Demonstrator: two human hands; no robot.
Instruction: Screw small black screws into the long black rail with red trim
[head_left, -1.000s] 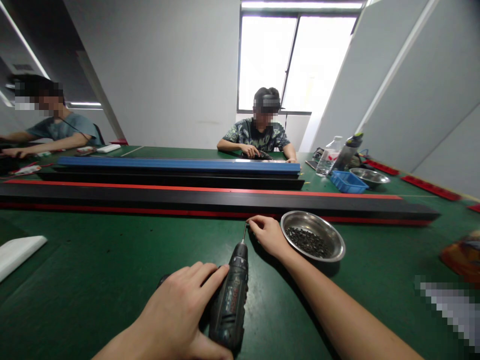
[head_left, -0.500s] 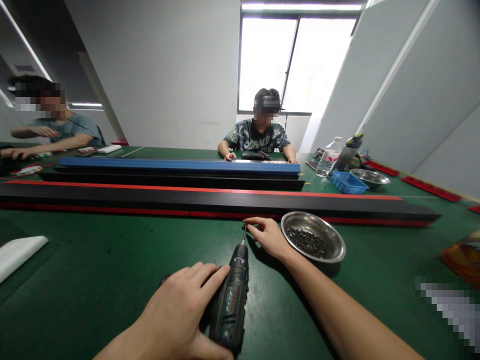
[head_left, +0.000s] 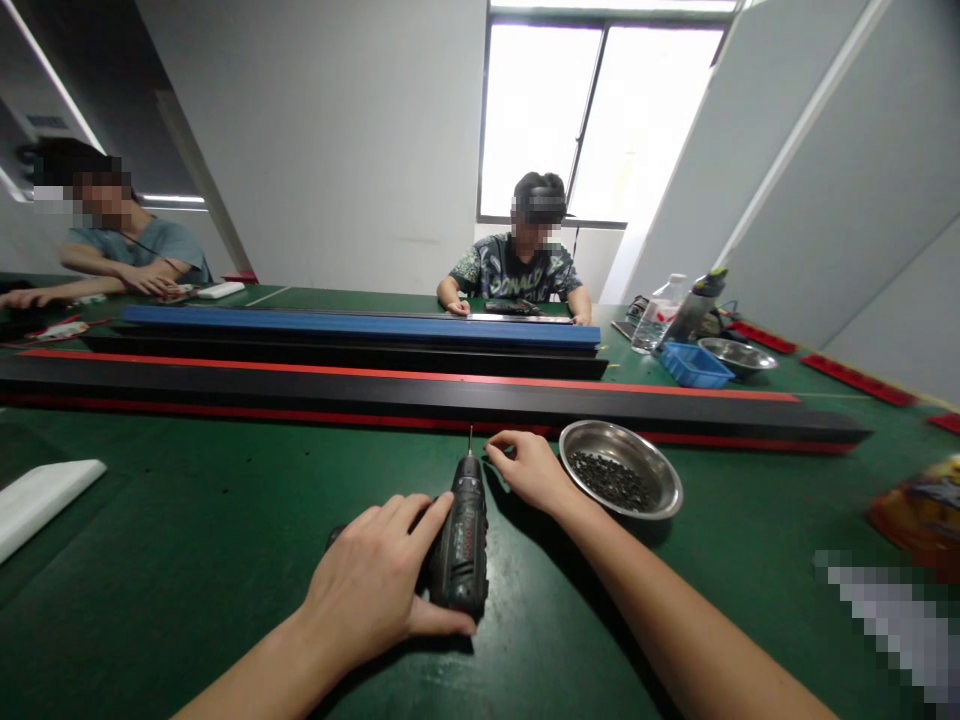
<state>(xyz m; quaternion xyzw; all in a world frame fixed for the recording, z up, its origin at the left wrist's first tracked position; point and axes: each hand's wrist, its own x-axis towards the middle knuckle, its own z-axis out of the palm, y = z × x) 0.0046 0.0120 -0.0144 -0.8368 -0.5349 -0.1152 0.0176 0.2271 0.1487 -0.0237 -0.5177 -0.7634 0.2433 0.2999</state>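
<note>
My left hand [head_left: 375,565] is wrapped round a black cordless drill [head_left: 461,550], whose thin bit points away from me at the long black bar with red edges [head_left: 420,397]. Just right of the bit tip, my right hand [head_left: 529,468] has thumb and forefinger pinched together near the bar's front edge. Whatever may be between those fingertips is too small to make out. Beside my right wrist stands a metal bowl [head_left: 670,470] with many small dark screws [head_left: 611,480] in it.
Behind the bar lie a blue-topped strip [head_left: 360,325] and a black strip. A co-worker [head_left: 525,265] sits across the table, another person [head_left: 135,240] at far left. A blue basket [head_left: 696,366], bottles and a second bowl stand back right. A white block [head_left: 45,500] lies left.
My left hand has moved the drill forward and slightly left; its bit now stands apart from my right fingertips. My right hand stays near the bar, with its fingers curled closer together.
</note>
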